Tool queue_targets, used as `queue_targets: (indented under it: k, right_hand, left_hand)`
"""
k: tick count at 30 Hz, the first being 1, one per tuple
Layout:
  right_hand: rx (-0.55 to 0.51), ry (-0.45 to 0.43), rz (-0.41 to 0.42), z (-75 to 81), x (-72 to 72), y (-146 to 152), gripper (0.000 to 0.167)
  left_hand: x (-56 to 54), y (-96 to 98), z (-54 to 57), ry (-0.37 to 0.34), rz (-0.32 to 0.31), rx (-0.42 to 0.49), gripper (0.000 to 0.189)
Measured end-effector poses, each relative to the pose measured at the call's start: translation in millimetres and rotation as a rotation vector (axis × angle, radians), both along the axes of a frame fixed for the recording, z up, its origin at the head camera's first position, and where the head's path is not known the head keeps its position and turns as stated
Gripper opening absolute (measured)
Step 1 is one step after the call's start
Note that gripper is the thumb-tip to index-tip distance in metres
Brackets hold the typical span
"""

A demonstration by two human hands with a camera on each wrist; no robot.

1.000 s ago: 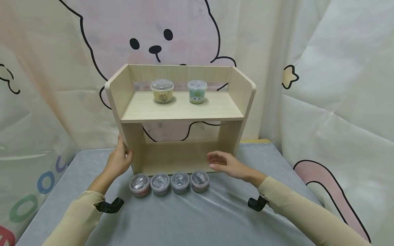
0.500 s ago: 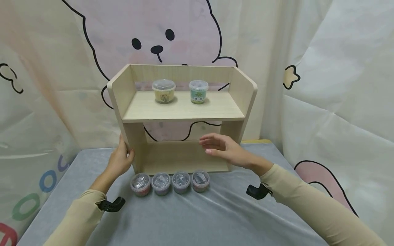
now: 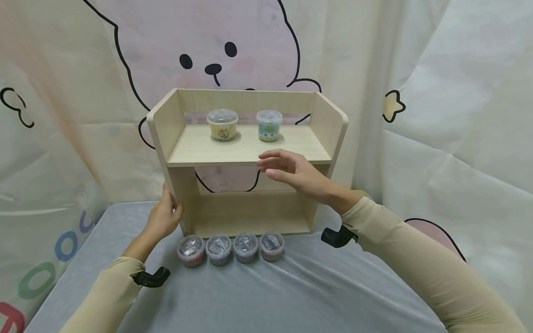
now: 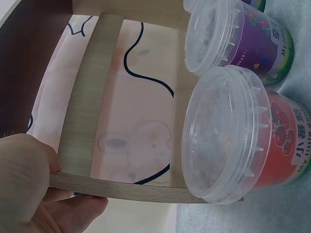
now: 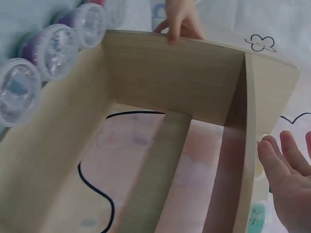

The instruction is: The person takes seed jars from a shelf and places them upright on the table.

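Observation:
A pale two-tier wooden shelf (image 3: pixel 250 212) stands on the table in the head view. At its left side panel my left hand (image 3: pixel 163 217) grips the edge; in the left wrist view the thumb is inside the panel and the fingers (image 4: pixel 80 211) outside. My right hand (image 3: pixel 297 175) hangs before the upper board's front edge, fingers loosely extended, holding nothing. On the upper board sit a yellow tub (image 3: pixel 222 125) and a green tub (image 3: pixel 269 126), both with clear lids; the right hand is below and in front of the green one.
Several lidded plastic tubs stand in a row before the shelf, among them a red tub (image 4: pixel 282 136) at the left end and a purple tub (image 4: pixel 260 43) beside it. Grey cloth covers the table (image 3: pixel 250 300). A printed curtain (image 3: pixel 341 55) hangs behind.
My right hand has risen from beside the lower compartment to the level of the upper board, shifting slightly left. The left hand keeps its grip on the side panel; the tubs stay put.

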State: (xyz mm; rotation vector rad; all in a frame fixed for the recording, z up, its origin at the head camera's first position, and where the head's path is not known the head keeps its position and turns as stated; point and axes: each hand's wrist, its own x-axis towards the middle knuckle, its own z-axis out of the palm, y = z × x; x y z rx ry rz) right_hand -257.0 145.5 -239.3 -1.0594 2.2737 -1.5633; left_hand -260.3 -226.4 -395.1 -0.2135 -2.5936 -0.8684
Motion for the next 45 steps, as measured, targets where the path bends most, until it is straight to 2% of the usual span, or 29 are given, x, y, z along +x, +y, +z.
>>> queue_targets:
  k: [8, 19, 31, 38, 45]
  right_hand:
    - [-0.007, 0.005, -0.037, 15.7, -13.1, -20.0, 0.048]
    - [-0.122, -0.078, -0.094, 24.0, -37.0, -45.5, 0.05]
    - [-0.179, -0.165, -0.152, 33.6, -60.9, -68.3, 0.056]
    - [-0.239, -0.298, -0.171, 34.5, -73.8, -89.1, 0.067]
    - [-0.244, -0.332, -0.212, 26.8, -89.9, -104.2, 0.075]
  left_hand:
    - [0.6, 1.7, -0.3, 0.001, -0.004, 0.003, 0.08]
    - [0.2, 2.6, 1.0, -0.02, -0.006, 0.0, 0.082]
    - [-2.0, 2.6, 4.1, 0.009, -0.007, 0.007, 0.08]
    - [-1.5, -0.2, 5.1, 0.011, -0.003, 0.004, 0.08]
    - [-1.0, -1.7, -0.8, 0.005, -0.017, 0.004, 0.079]
